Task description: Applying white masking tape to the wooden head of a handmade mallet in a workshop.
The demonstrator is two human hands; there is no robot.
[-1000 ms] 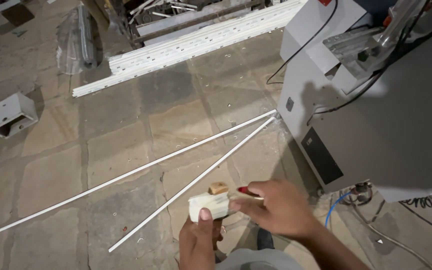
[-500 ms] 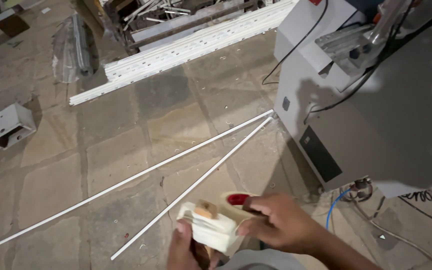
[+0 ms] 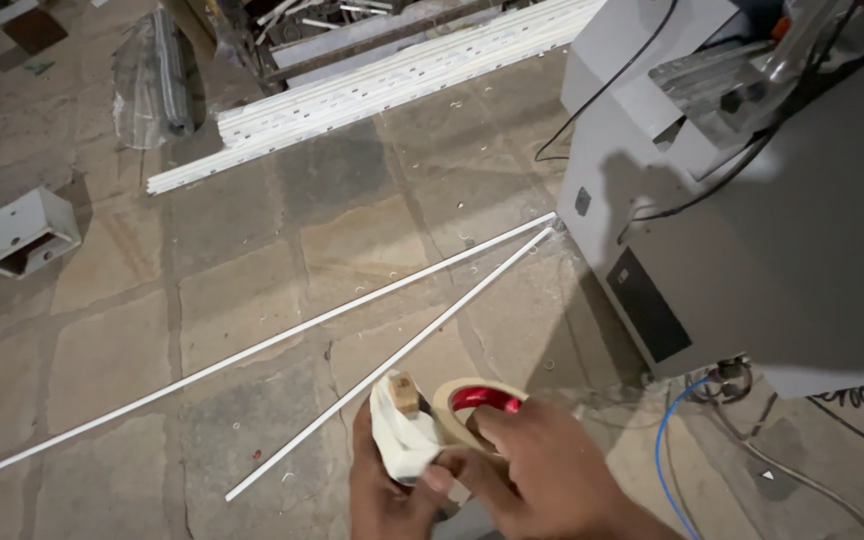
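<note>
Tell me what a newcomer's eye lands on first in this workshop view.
At bottom centre, the left hand grips a crumpled white cloth while the right hand holds a roll of tan masking tape with a red core. Two long white strips lie across the stone floor, converging toward the big grey machine at right. A stack of white profiles lies at top.

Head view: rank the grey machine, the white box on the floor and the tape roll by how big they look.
1. grey machine
2. white box
3. tape roll

Box and roll look close; the roll is nearer, so unsure.
</note>
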